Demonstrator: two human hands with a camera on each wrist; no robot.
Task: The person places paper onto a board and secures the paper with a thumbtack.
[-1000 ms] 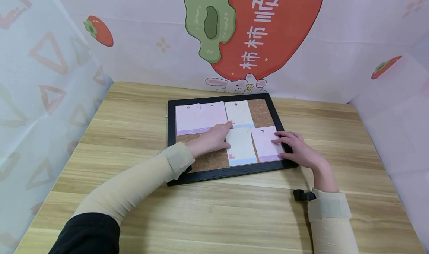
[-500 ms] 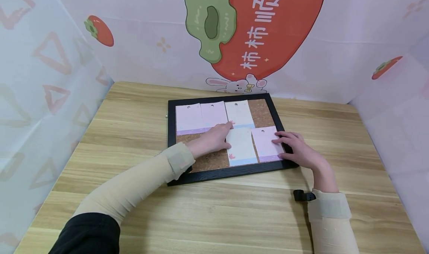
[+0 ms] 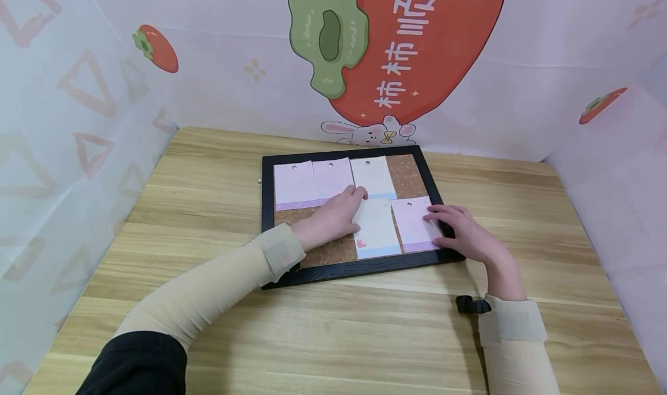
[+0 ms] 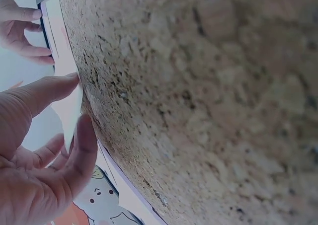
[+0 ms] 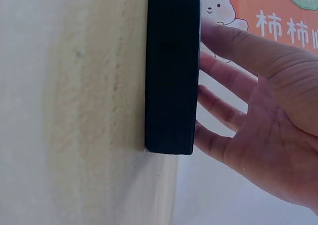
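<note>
A black-framed corkboard (image 3: 333,251) lies on the wooden table with paper cards on it. At its lower middle is a white card (image 3: 376,227) with a blue bottom band; no pin shows on it. My left hand (image 3: 329,218) touches this card, fingertips at its upper left corner, thumb at its left edge. In the left wrist view, the white card (image 4: 71,111) bends up at a corner by the fingers. My right hand (image 3: 466,233) rests at the frame's right side, fingertips over the edge of a pinned pink card (image 3: 411,224); in the right wrist view, its fingers lie along the black frame (image 5: 172,76).
Along the board's top row are two pink cards (image 3: 292,183) and a white card (image 3: 376,172), each with a silver pin. Bare cork (image 3: 405,175) shows at upper right. A small silver pin (image 3: 259,181) sits by the frame's left side. A printed cloth (image 3: 229,82) stands behind.
My left fingertips have shifted slightly up and right over the white card's upper corner, the thumb staying at its edge. The right hand and the board look nearly the same.
</note>
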